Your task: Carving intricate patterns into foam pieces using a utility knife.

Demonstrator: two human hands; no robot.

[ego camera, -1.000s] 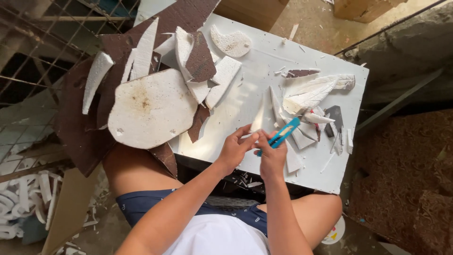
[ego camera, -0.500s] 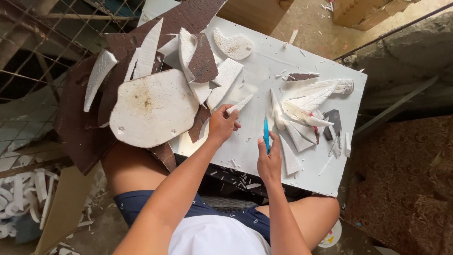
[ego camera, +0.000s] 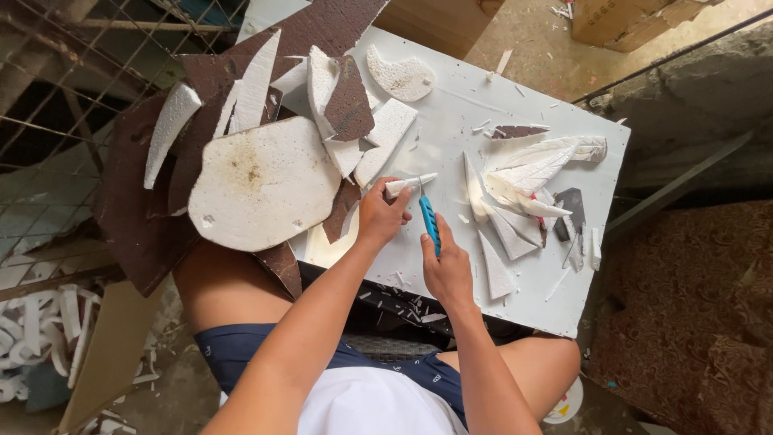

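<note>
Nearest the camera, white shirt, dark blue shorts and bare knees, both forearms reaching up to the edge of a white table [ego camera: 451,137]. Right hand [ego camera: 448,270] wrapped shut around a blue-handled knife [ego camera: 429,221], blade pointing away toward the foam strip. Left hand [ego camera: 382,216] just beside it, fingers pinched closed on a narrow white foam strip [ego camera: 409,184], held just above the tabletop near its front-left part, the knife tip almost meeting it. To the left, a large rounded white foam slab [ego camera: 262,184] with brownish stains, lying over dark brown sheets [ego camera: 137,217] hanging off the table's left side. To the right, a heap of pointed white foam offcuts [ego camera: 523,181] with a few dark scraps among them. Farther off, more white foam wedges stacked with brown pieces, and a small curved foam cutout [ego camera: 400,76] near the far edge. Beyond, dusty floor strewn with foam crumbs.
</note>
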